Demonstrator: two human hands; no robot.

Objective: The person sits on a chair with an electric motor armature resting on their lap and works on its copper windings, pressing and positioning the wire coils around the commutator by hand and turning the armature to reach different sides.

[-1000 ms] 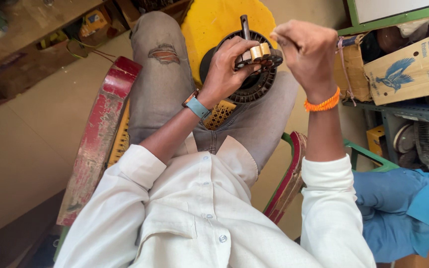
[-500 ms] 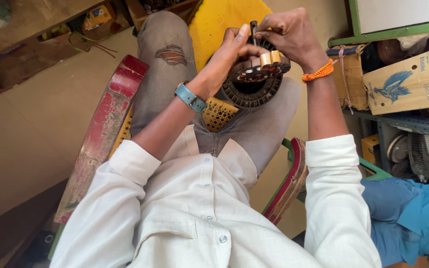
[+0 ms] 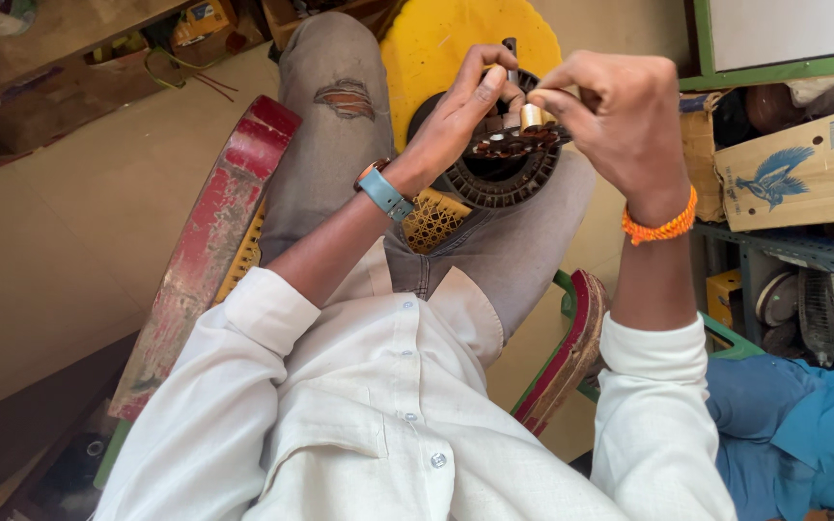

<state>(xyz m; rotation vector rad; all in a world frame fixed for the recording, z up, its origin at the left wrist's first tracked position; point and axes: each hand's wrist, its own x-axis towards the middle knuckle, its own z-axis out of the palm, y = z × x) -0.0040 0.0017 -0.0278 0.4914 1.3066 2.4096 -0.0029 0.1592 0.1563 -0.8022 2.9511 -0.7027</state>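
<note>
Since the earlier frame, your hands have drawn slightly apart and lifted, so the small brass-coloured cylinder (image 3: 533, 118) now shows between them. Your left hand (image 3: 460, 121) curls around the motor core (image 3: 512, 145), a dark toothed ring wound with copper wire, thumb and fingers closed on its upper left edge beside the dark shaft (image 3: 511, 50) that stands up from its centre. Your right hand (image 3: 620, 121) is pinched tight on the cylinder from the right, fingertips (image 3: 560, 101) pressed together just above the windings. The cylinder sits upright, its long axis in line with the shaft, touching or just above the core; contact cannot be confirmed. Both hands are equally near it. The core rests on your lap over grey jeans (image 3: 340, 154), with a yellow stool (image 3: 436, 39) behind it. Open room lies to the left over the floor; cardboard boxes (image 3: 789, 174) crowd the right side.
</note>
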